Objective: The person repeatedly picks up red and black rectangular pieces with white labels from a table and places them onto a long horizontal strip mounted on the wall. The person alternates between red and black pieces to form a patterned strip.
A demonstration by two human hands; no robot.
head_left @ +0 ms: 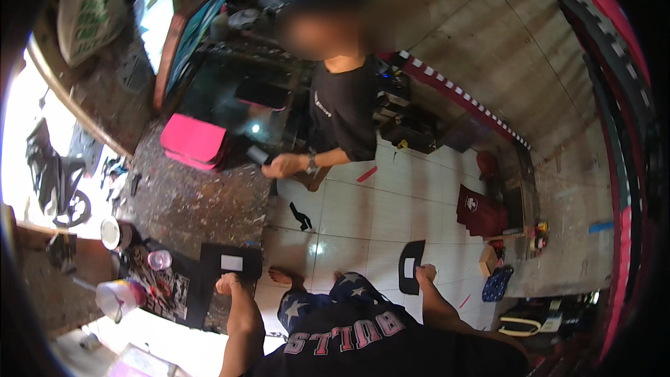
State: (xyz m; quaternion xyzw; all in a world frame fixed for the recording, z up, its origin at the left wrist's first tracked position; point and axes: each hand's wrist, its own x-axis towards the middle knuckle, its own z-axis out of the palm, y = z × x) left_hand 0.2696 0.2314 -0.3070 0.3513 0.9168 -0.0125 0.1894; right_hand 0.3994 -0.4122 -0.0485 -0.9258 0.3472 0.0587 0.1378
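Observation:
My left hand (227,283) rests closed on a black cloth piece with a white patch (232,263) lying on the speckled floor. My right hand (425,274) grips the lower edge of another black cloth piece with a white label (411,265) on the white tiles. My bare feet (285,278) and star-patterned shorts (328,304) lie between the two hands.
A person in a black shirt (342,108) stands ahead, holding something small in one hand (283,165). A pink folded stack (193,141), a black scrap (301,217), a dark red garment (479,211), cups and tools (143,272) at left, a motorbike (52,174) outside.

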